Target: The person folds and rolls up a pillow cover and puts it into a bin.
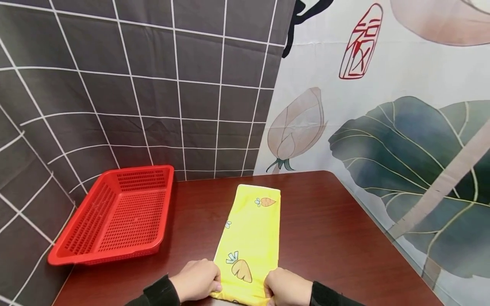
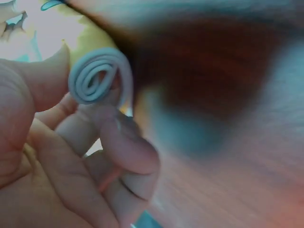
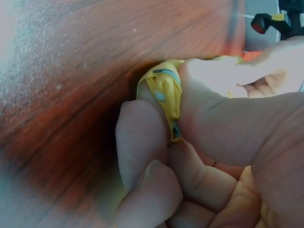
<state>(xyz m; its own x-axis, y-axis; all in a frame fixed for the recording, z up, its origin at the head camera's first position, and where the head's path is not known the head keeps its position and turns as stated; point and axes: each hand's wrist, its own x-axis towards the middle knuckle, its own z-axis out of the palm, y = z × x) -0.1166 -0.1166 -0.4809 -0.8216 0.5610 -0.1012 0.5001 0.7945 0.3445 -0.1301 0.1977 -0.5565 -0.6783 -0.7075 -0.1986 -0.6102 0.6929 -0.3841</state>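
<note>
A yellow cloth (image 1: 257,229) printed with carrots lies as a long, folded strip on the table, its near end rolled up. My left hand (image 1: 197,278) grips the left end of that roll, and my right hand (image 1: 289,287) holds the right end. In the left wrist view, the roll (image 2: 99,78) shows a pale spiral of layers, with thumb and fingers around it. Seen from the right wrist, the yellow roll's other end (image 3: 166,92) is pinched between thumb and fingers. The far part of the strip stretches flat away from both hands.
A red plastic basket (image 1: 128,216) stands on the left of the brown table (image 1: 325,238). Behind it hangs a grey cloth with a white grid (image 1: 199,100). A white curtain with lotus prints (image 1: 325,140) runs along the back and right side.
</note>
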